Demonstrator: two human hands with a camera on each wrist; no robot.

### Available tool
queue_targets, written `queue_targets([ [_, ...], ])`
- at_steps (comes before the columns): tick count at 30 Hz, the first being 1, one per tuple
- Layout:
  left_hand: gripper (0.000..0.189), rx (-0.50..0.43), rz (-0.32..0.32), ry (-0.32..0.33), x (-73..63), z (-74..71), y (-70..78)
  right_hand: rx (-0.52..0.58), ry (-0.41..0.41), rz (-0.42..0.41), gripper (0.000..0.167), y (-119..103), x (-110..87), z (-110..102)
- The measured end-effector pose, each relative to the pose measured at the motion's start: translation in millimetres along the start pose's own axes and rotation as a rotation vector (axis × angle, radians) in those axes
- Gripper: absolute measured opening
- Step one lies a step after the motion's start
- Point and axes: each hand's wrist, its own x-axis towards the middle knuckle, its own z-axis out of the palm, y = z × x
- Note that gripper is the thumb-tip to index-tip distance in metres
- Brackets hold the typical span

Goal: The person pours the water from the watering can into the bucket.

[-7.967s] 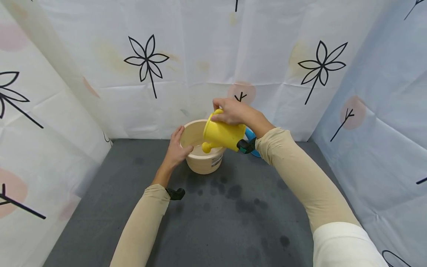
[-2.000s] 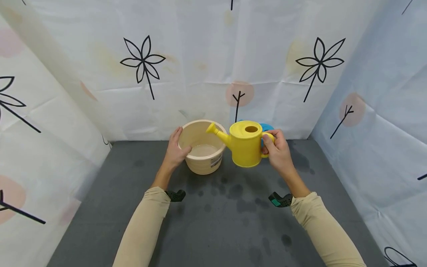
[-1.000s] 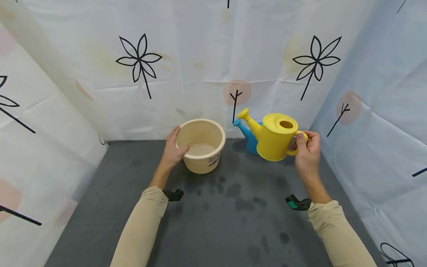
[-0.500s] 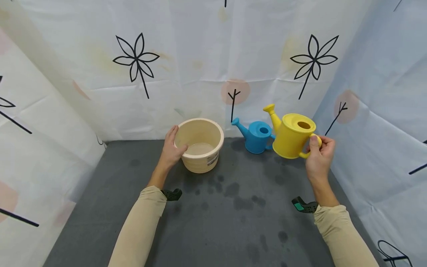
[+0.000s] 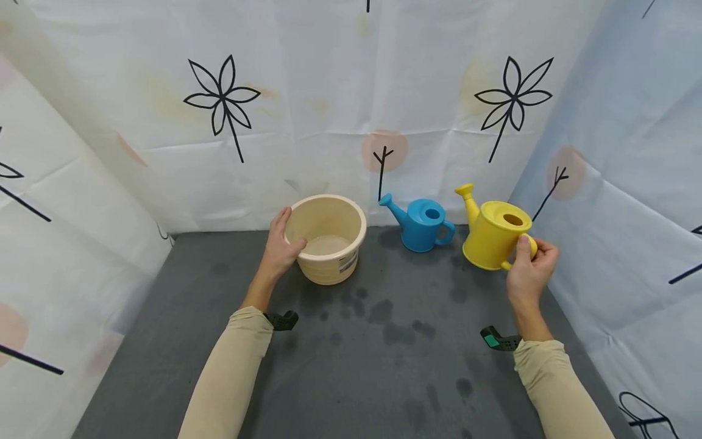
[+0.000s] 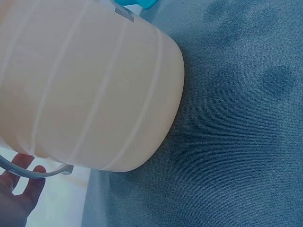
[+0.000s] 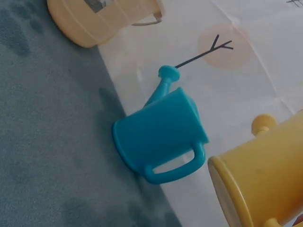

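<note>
A beige plastic bucket (image 5: 328,269) stands on the dark grey cloth, a shallow layer of liquid apparently at its bottom. My left hand (image 5: 278,249) grips its left rim, thumb over the inner side. In the left wrist view, fingers show by the bucket's thin handle (image 6: 35,174). At the right, my right hand (image 5: 529,274) holds a yellow watering can (image 5: 490,241) by its handle, spout up and to the left. Part of the can's underside (image 7: 226,196) shows in the right wrist view, so it appears off the cloth. My right fingers are mostly outside that view.
A blue watering can (image 5: 421,230) stands upright between the bucket and the yellow can, close to the back wall. Dark wet spots (image 5: 381,311) mark the grey cloth (image 5: 351,378). White patterned sheets (image 5: 312,79) hang behind and on both sides.
The right hand has gone from tipping the yellow watering can over the bucket to holding it upright, then rightward past the blue can and lately lower. The left hand stays on the bucket.
</note>
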Motion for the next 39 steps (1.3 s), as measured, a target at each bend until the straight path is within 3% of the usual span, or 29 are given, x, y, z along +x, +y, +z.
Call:
queue_targets([
  [10, 0.089, -0.012, 0.007, 0.005, -0.1, 0.1, 1.4, -0.155, 0.081, 0.117, 0.013, 26.0, 0.7, -10.5],
  [20, 0.089, -0.014, -0.001, 0.009, 0.7, 0.4, 0.0, -0.089, 0.154, 0.184, 0.014, 46.0, 0.7, -15.8],
  [29, 0.089, -0.02, 0.011, -0.001, 1.1, 2.9, 0.0, -0.154, 0.166, 0.215, 0.016, 62.4, 0.6, -22.1],
  [33, 0.09, -0.017, 0.004, 0.01, 1.0, 3.1, -0.7, -0.228, 0.145, 0.209, 0.014, 64.5, -1.5, -21.8],
  [39, 0.09, -0.016, 0.008, 0.017, 1.1, 3.1, -0.6, -0.455, 0.054, 0.198, 0.018, 67.9, -9.8, -20.2],
])
